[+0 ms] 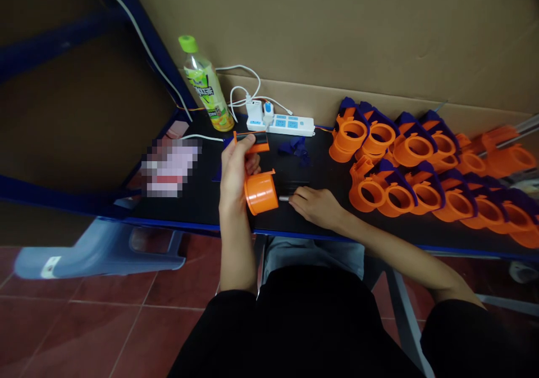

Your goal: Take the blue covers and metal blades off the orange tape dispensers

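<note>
My left hand point(236, 171) is raised above the black bench point(197, 198) and closed round an orange plastic cylinder part point(261, 192) with a flat orange-and-black arm at its top. Just to its right, my right hand point(315, 205) rests on the bench with fingers pinched on a small metal pin point(284, 199) whose tip points at the cylinder. A few loose blue pieces point(297, 147) lie on the bench behind my hands.
Several finished orange-and-blue ring parts point(421, 170) are lined up in rows at the right. A white power strip point(280, 123) with plugged chargers and a green drink bottle point(206, 86) stand at the back by the cardboard wall. A blue plastic stool point(101, 249) sits below left.
</note>
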### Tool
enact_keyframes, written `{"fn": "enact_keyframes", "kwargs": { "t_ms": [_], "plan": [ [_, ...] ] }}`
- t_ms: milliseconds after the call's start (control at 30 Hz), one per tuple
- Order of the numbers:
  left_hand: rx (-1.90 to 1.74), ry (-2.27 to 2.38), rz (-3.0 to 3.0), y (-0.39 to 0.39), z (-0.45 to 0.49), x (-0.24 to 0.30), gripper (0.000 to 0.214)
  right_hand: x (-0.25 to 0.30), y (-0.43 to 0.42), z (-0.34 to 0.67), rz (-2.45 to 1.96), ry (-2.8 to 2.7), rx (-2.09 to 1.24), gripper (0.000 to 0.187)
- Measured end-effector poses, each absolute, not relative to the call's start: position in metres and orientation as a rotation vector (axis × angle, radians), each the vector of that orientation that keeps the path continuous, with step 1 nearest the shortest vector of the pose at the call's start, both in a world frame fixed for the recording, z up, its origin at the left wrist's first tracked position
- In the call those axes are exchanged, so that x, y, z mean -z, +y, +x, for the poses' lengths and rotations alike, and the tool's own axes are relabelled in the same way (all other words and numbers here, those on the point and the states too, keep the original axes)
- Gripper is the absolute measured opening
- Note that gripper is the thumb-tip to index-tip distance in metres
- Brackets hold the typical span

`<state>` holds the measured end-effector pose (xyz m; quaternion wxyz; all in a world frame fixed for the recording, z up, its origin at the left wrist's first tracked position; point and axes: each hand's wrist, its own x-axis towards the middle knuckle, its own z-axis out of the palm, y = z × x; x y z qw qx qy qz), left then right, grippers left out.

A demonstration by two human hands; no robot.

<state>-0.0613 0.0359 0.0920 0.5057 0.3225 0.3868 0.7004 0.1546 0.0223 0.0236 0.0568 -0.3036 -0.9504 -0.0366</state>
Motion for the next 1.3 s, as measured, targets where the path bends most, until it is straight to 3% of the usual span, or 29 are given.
{"fn": "enact_keyframes", "kwargs": {
  "t_ms": [233,433,600,733,867,1033,1300],
  "plan": [
    [-1.663,0.936,0.794,0.037,-0.062,-0.089,0.038,-0.028,0.021,0.156,-0.966,-2.798,0.042,0.040],
    [-1.522,1.016,0.864,0.040,-0.063,-0.084,0.035,-0.072,0.032,0.148,-1.062,-2.312,-0.089,0.040],
    [-1.407,1.028,0.973,0.044,-0.062,-0.078,0.032,-0.094,0.053,0.122,-1.053,-2.274,-0.121,0.043],
    [-1.382,1.067,1.000,0.043,-0.063,-0.078,0.037,-0.091,0.065,0.117,-1.032,-2.295,-0.163,0.035],
    [-1.629,1.053,0.790,0.043,-0.068,-0.083,0.050,-0.081,0.076,0.130,-1.129,-2.192,-0.213,0.032],
    [-1.770,0.852,0.620,0.048,-0.073,-0.087,0.046,-0.059,0.093,0.138,-1.292,-2.396,-0.476,0.021],
    [-1.837,0.724,0.525,0.043,-0.070,-0.099,0.041,-0.041,0.101,0.129,-1.224,-2.487,-0.624,0.019]
  ]
}}
